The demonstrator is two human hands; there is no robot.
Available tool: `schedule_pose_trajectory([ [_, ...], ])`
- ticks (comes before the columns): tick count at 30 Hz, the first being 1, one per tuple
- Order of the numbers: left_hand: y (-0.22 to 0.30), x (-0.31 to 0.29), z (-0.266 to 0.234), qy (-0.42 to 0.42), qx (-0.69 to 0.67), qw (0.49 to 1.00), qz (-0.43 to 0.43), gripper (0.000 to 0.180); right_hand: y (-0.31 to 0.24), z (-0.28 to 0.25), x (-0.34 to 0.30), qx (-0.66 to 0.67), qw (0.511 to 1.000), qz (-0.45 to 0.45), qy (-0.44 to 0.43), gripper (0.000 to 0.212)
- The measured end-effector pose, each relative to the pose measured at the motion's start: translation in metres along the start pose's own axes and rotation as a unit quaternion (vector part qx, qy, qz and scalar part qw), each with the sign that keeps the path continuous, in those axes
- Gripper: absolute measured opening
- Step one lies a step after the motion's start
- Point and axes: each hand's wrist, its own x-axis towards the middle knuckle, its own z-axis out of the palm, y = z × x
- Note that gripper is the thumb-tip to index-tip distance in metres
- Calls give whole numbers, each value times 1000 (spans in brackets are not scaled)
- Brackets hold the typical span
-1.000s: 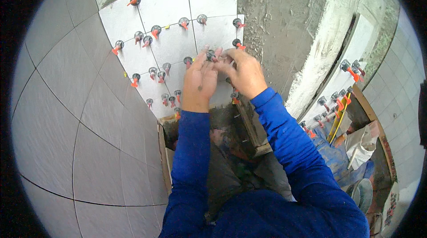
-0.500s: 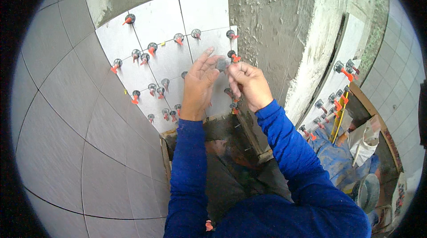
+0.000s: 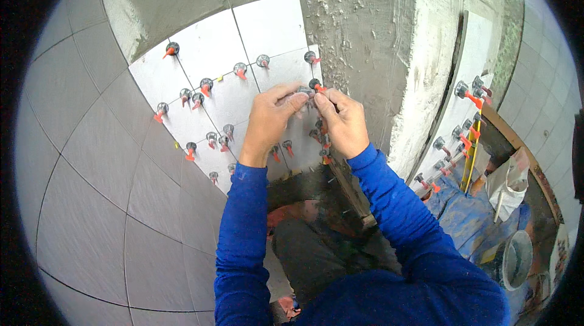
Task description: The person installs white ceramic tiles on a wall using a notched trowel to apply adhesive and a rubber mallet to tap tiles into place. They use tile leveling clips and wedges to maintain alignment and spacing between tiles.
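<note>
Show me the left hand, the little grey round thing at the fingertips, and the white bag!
Left hand [image 3: 269, 120]: head view, on the back of the hand.
Little grey round thing [image 3: 305, 90]: head view, on its round top.
White bag [image 3: 508, 181]: head view, on its crumpled side.

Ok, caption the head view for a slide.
Left hand and right hand hold a grey disc before white tiles bearing red-handled clips.

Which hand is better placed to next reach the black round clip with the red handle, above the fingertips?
Probably the right hand: its bare fingers sit just below that black, round, red-handled clip, while the left hand is farther left.
</note>
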Motion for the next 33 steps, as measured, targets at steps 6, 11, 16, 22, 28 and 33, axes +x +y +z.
schedule_pose_trajectory([
  [6, 16, 50, -20, -28, 128, 991, -35, 39, 14, 20, 31, -24, 991, -81, 103, 17],
  [11, 33, 147, -47, 140, 497, 823, 236, 44, 34, 47, 61, 35, 986, 35, 160, 18],
  [16, 33, 200, -60, 125, 639, 706, 279, 43, 55, 71, 84, 121, 969, 136, 166, 21],
  [22, 32, 213, -55, 115, 665, 692, 256, 40, 70, 80, 94, 72, 975, 151, 144, 20],
  [28, 34, 217, -54, 128, 670, 688, 248, 34, 64, 89, 96, 190, 955, 159, 163, 17],
  [33, 32, 214, -54, 135, 654, 696, 262, 36, 59, 96, 93, 163, 958, 163, 169, 17],
])
